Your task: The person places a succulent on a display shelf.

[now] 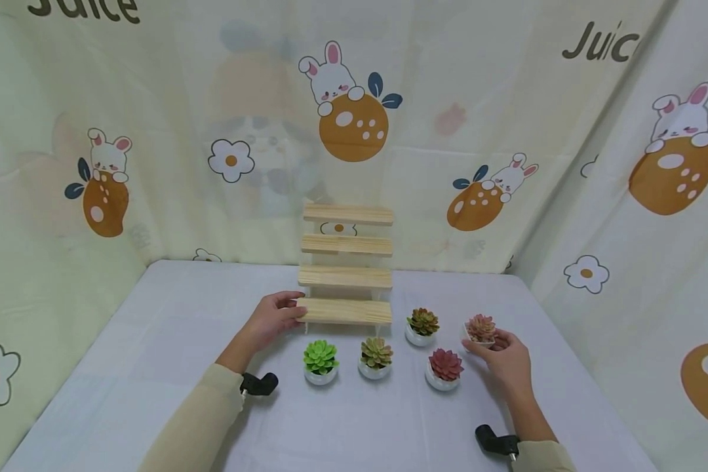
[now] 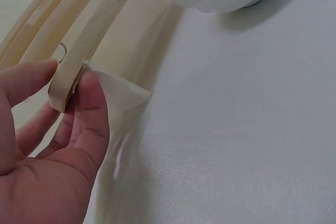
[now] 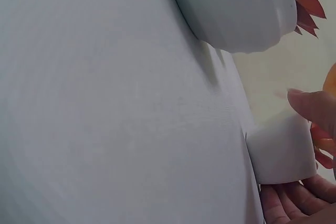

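Pink succulent (image 1: 481, 326) in its straight-sided white pot (image 3: 283, 156) is pinched between the thumb and fingers of the right hand (image 1: 507, 362), at the right side of the table group; whether the pot's base touches the tabletop, I cannot tell. Left hand (image 1: 275, 320) grips the left end of the lowest board (image 1: 347, 311) of the wooden shelf (image 1: 345, 276), thumb on one face and fingers on the other.

Taking twelve as straight away from the person, the shelf lies at about ten o'clock from the pink succulent, well apart from it. Its boards run lengthwise from nine to three, stepping up towards twelve. The left hand is the nearer one to the shelf; from it, the pink succulent sits at roughly three o'clock.

Close to the right hand, the dark red succulent (image 1: 446, 364) stands between seven and eight from the pink one, and the brownish-green succulent (image 1: 423, 321) at nine. Farther off, the pale green succulent (image 1: 376, 353) and bright green succulent (image 1: 320, 357) stand at about four from the left hand.

Beyond everything, at twelve, hangs a rabbit-print curtain (image 1: 259, 216) behind the white table (image 1: 212, 288).
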